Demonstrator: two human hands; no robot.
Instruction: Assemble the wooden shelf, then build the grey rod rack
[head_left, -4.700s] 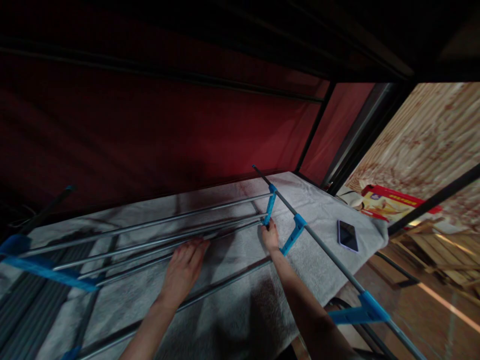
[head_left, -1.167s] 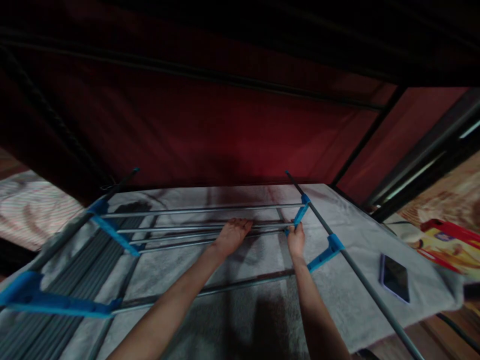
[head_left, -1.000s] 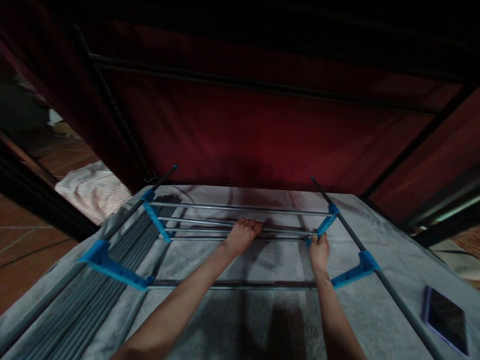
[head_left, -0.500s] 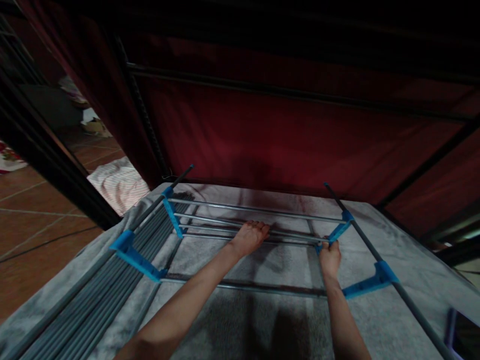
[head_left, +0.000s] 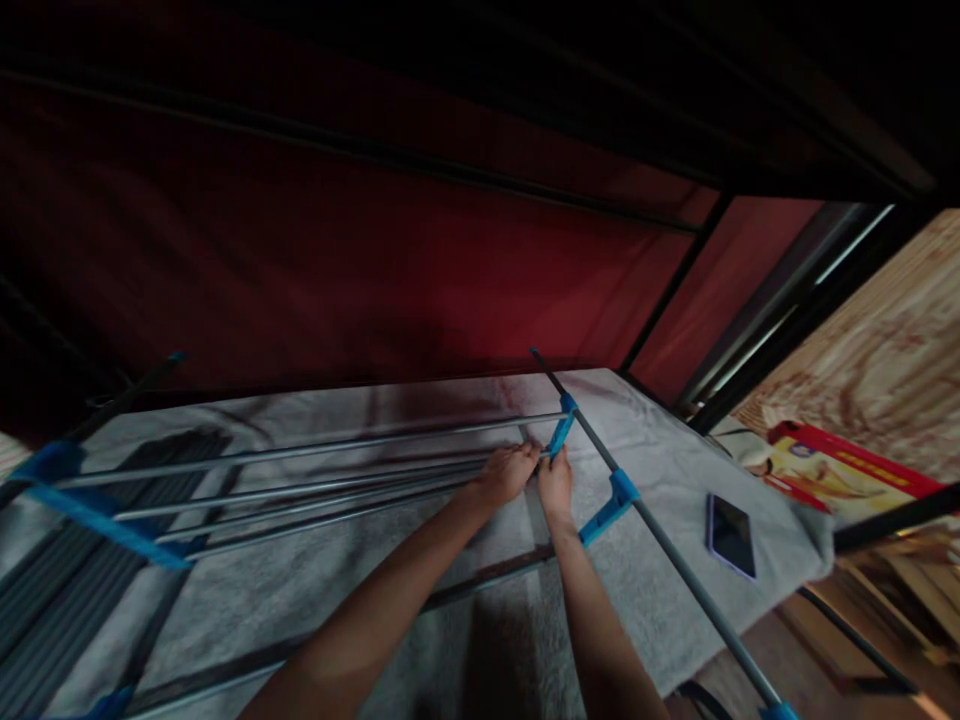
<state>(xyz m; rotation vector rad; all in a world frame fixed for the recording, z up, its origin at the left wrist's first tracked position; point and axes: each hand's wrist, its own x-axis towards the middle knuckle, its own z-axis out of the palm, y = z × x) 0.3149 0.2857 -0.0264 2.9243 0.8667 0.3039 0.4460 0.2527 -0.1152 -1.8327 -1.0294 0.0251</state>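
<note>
A rack of grey metal rods point(head_left: 322, 452) with blue plastic brackets lies on a grey-white cloth point(head_left: 480, 630). My left hand point(head_left: 508, 474) is closed round the rods near their right ends. Close beside it, my right hand point(head_left: 555, 484) pinches at the right blue bracket point(head_left: 561, 430), where the rod ends meet it. The fingertips partly hide the joint. Nearer to me on the right side rod sits another blue bracket point(head_left: 609, 505). At the left, a long blue bracket point(head_left: 112, 520) carries the other rod ends.
A bundle of grey rods point(head_left: 75, 570) lies at the left. On the cloth at the right is a phone point(head_left: 731, 535). A red and yellow package point(head_left: 847, 470) is beyond the cloth's right edge. Dark red fabric point(head_left: 420, 280) in a black frame stands behind.
The view has swung to the right. My left hand has slid right along the rods and is now beside my right hand, which stays at the right bracket.
</note>
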